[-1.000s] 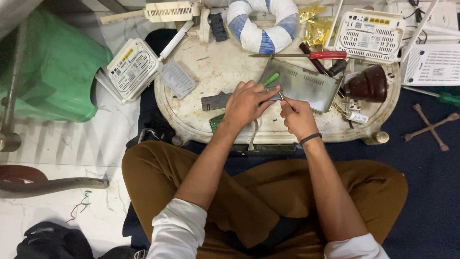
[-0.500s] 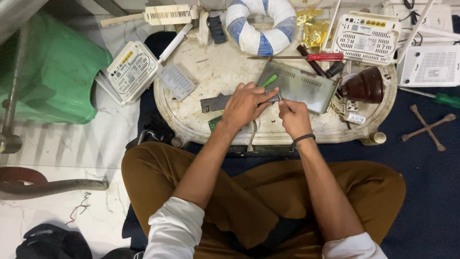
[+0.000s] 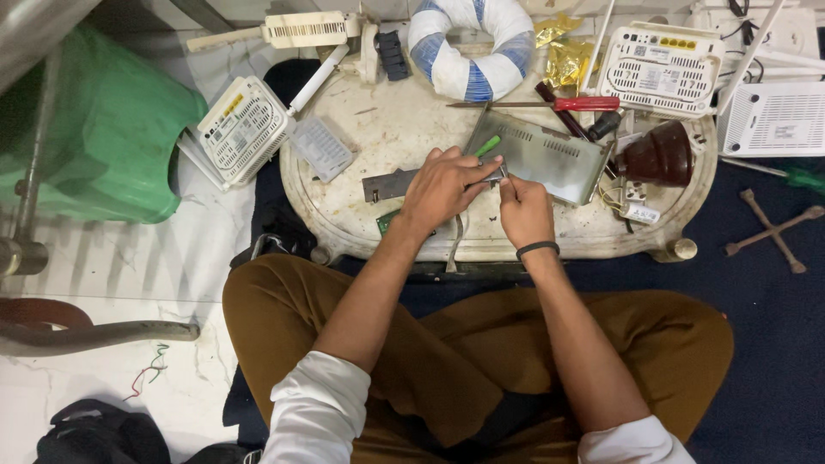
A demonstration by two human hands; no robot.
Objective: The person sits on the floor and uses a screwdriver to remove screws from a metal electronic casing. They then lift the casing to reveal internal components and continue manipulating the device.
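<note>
I sit cross-legged at a low white oval table [image 3: 378, 129]. My left hand [image 3: 443, 185] grips a small grey metal part [image 3: 497, 172] between fingers and thumb, just above the table. A thin grey strip [image 3: 455, 241] hangs down below this hand. My right hand [image 3: 526, 210] pinches the same small part from the right side, a black band on its wrist. A green-handled tool [image 3: 488, 146] pokes out just behind my left fingers. A grey metal cover plate [image 3: 541, 155] lies directly behind both hands.
On the table: a red-handled screwdriver [image 3: 567, 104], a blue-and-white ring [image 3: 468, 43], a dark brown dome-shaped object [image 3: 657, 156], a small grey flat piece [image 3: 387, 184]. White router boxes [image 3: 662, 69] [image 3: 241, 129] sit around. A cross wrench [image 3: 773, 230] lies on the blue floor, a green bag [image 3: 103, 137] at left.
Both hands stay together on the small part with only slight finger shifts; the view has drifted a little.
</note>
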